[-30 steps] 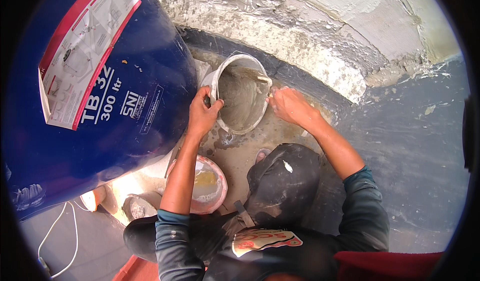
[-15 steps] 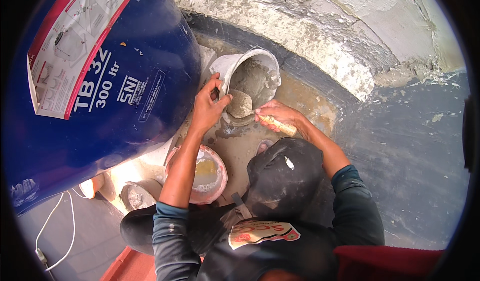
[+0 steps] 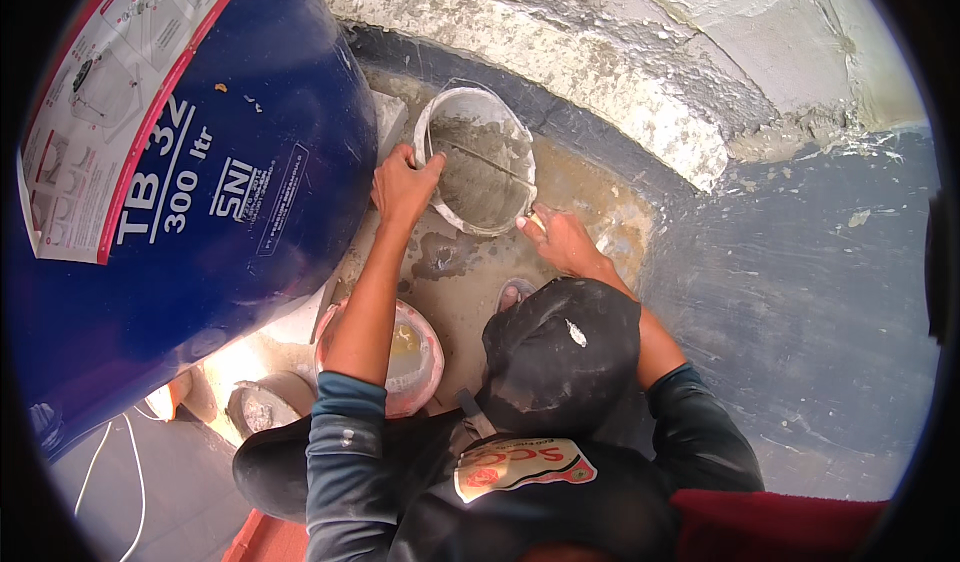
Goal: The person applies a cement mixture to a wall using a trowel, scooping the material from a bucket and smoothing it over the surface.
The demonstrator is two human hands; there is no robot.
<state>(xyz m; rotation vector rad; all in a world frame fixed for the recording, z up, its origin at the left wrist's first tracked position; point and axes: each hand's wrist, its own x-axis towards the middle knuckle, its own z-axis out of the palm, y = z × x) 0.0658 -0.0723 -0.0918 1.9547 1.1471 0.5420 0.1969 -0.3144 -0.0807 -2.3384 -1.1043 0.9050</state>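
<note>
A whitish bucket [image 3: 432, 122] with grey wet mortar [image 3: 478, 187] inside stands before me, its mouth facing up. My left hand [image 3: 403, 184] grips the bucket's near left rim, thumb at the edge. At the near right rim, my right hand [image 3: 562, 242] is closed round the pale handle of a trowel [image 3: 538, 222]. A thin straight edge crosses the mouth above the mortar; I cannot tell whether it is the trowel's blade seen edge-on.
A large blue tank [image 3: 270, 112] fills the left side. Beside my left forearm stand a pinkish tub [image 3: 432, 367] with liquid and a smaller grey pail [image 3: 290, 390]. A rough plastered ledge [image 3: 600, 72] runs behind the bucket. A white cable [image 3: 140, 482] lies lower left.
The bucket has tipped from leaning toward me to more upright. The trowel's blade, flat at the near rim before, no longer shows its face. Both hands stay at the rim.
</note>
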